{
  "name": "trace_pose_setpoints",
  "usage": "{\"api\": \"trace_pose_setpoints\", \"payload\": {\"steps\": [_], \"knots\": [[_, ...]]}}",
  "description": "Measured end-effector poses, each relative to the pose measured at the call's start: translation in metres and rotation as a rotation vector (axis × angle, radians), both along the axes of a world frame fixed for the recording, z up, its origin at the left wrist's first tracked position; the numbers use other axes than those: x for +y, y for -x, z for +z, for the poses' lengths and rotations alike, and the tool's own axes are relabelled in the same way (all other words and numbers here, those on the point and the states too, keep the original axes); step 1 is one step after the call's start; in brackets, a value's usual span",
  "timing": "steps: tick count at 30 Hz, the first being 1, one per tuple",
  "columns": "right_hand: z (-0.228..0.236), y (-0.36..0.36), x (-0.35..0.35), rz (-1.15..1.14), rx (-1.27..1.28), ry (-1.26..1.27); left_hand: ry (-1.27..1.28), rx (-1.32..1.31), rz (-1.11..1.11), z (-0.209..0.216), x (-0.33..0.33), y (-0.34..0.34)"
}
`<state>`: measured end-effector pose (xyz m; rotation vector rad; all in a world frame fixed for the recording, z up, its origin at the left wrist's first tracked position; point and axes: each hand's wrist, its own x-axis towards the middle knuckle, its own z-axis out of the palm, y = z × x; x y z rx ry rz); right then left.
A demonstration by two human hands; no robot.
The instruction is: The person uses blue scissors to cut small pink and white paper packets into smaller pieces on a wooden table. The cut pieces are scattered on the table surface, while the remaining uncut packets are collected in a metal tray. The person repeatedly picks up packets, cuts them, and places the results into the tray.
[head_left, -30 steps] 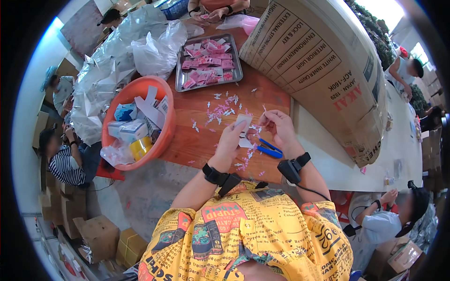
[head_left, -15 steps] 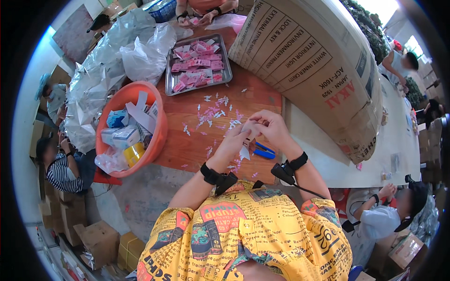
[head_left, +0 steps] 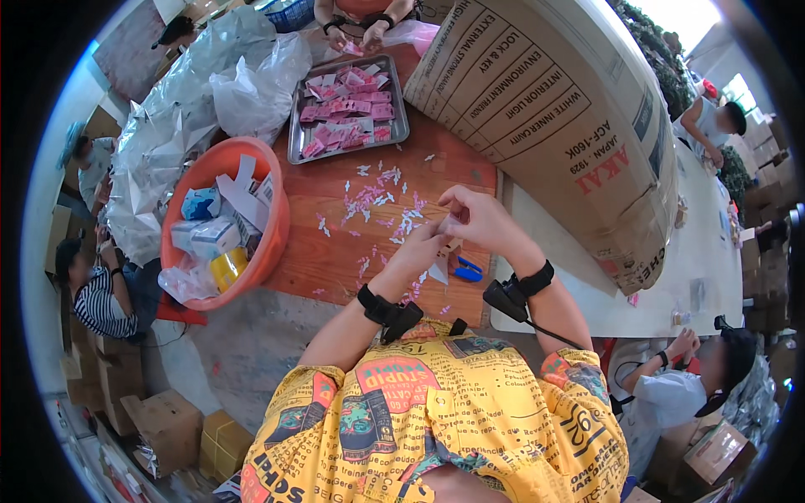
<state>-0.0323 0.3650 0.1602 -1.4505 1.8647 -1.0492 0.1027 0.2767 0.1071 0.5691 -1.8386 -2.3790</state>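
Observation:
My left hand is closed, its fingers pinching a small white slip whose lower end pokes out below the hand. My right hand touches it from the right, with thumb and fingertips pressed together; what they hold is hidden. Just below my right hand, a blue stapler-like tool lies on the wooden tabletop. Left of my hands, many tiny pink and white pieces are scattered over the wood. Beyond them a metal tray holds pink-and-white packets.
An orange tub of boxes and wrappers stands at the left, with clear plastic bags behind it. A large carton leans over the right side. Across the table, a co-worker's hands handle something pink; other people sit around.
The view has shifted slightly. My right hand has moved its fingers over the slip, and the slip is now lower and more covered. The co-worker's hands have come down toward the tray.

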Motion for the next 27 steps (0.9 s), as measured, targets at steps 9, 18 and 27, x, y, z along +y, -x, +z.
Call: {"api": "trace_pose_setpoints", "payload": {"steps": [9, 18, 27], "knots": [[-0.005, -0.006, 0.007, -0.192, 0.023, 0.078, -0.237, 0.156, 0.339, -0.007, 0.015, 0.007], [-0.036, -0.001, -0.011, -0.164, -0.729, 0.004, -0.245, 0.214, 0.377, -0.018, -0.003, 0.002], [-0.087, 0.032, -0.069, -0.204, -0.373, 0.166, -0.119, -0.03, 0.446, -0.022, -0.021, -0.01]]}}
